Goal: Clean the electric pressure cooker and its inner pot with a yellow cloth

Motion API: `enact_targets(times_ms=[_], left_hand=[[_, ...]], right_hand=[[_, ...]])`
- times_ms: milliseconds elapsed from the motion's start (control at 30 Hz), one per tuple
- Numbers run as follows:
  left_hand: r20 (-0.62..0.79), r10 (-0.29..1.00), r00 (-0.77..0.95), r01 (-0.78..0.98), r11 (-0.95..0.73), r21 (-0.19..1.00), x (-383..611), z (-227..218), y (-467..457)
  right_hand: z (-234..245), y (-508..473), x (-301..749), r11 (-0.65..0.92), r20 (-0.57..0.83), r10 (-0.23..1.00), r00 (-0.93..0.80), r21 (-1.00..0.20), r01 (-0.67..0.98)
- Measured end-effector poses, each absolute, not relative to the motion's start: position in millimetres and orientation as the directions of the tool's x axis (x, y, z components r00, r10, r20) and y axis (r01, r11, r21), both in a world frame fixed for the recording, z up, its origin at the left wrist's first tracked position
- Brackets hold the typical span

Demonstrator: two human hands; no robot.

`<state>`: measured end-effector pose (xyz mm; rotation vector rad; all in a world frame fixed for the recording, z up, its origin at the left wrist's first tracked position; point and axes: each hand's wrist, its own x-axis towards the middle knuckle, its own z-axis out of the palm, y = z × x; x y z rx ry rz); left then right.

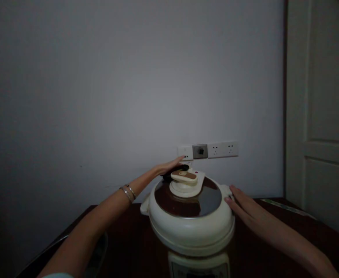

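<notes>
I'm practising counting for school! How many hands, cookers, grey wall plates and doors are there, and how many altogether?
Hands: 2 (left hand, right hand)
Cooker: 1
Grey wall plate: 1
Door: 1
Total: 5

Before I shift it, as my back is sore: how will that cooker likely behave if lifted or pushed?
The cooker looks rigid and bulky, so it will probably feel stiff and fairly heavy, though its contents are hidden. Being smooth and rounded, it may be slippery, but the projecting left handle should offer some grip.
</notes>
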<state>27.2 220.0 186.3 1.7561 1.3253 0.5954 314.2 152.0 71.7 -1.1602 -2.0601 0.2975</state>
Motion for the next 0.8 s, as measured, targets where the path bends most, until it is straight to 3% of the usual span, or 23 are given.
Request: enact_targets(times_ms=[67,333,467,633,800], left_hand=[[-0.163,0.950,0.267,0.516,0.001,0.857,25.8,186.1,219.3],[-0.218,0.969,0.119,0.548,0.119,0.828,-8.1,169.9,196.7],[-0.230,0.973,0.003,0.464,0.202,0.862,-26.9,155.5,174.8],[-0.088,0.992,-0.086,0.258,0.108,0.960,-26.3,138.0,139.5],[0.122,0.966,-0.228,0.245,-0.065,0.967,-8.1,126.7,101.9]], right_hand=[[73.0,150.7,314.7,0.546,0.471,0.826,-0.310,-0.527,0.652],[81.6,143.7,312.1,0.514,0.412,0.849,-0.330,-0.502,0.696],[78.8,145.9,313.1,0.496,0.382,0.862,-0.332,-0.509,0.703],[72.7,151.3,316.5,0.509,0.411,0.852,-0.324,-0.506,0.696],[67.6,156.7,318.6,0.560,0.476,0.814,-0.334,-0.486,0.671]])
